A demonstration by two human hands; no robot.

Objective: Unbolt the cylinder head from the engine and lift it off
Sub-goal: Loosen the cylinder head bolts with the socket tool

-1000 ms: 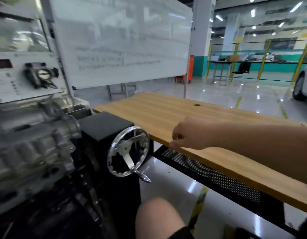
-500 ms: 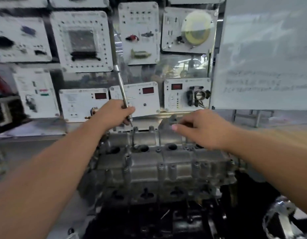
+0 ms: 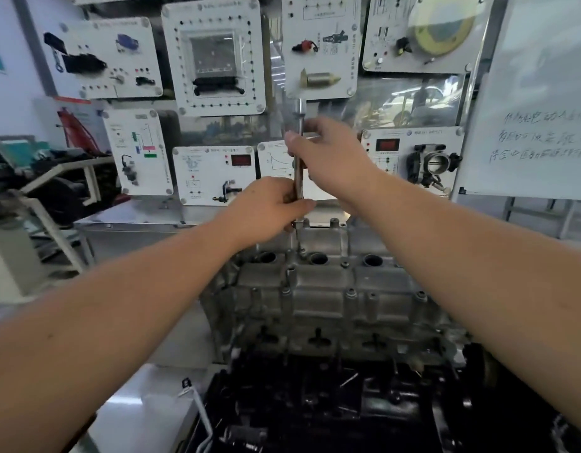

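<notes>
Hands, left (image 3: 269, 209) below right (image 3: 328, 152), grip upright wrench (image 3: 299, 178) above cylinder head (image 3: 331, 289).

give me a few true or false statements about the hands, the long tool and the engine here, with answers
1. Both hands grip the tool. True: the left hand holds it low, the right hand higher up.
2. The tool lies flat across the cylinder head. False: it stands close to upright, its lower end down at the head's top.
3. The right hand rests on a wooden table. False: its fingers are curled round the tool's shaft.
4. A whiteboard with handwriting stands at the right. True.
5. The cylinder head is lifted clear of the engine. False: it sits on the engine.
</notes>
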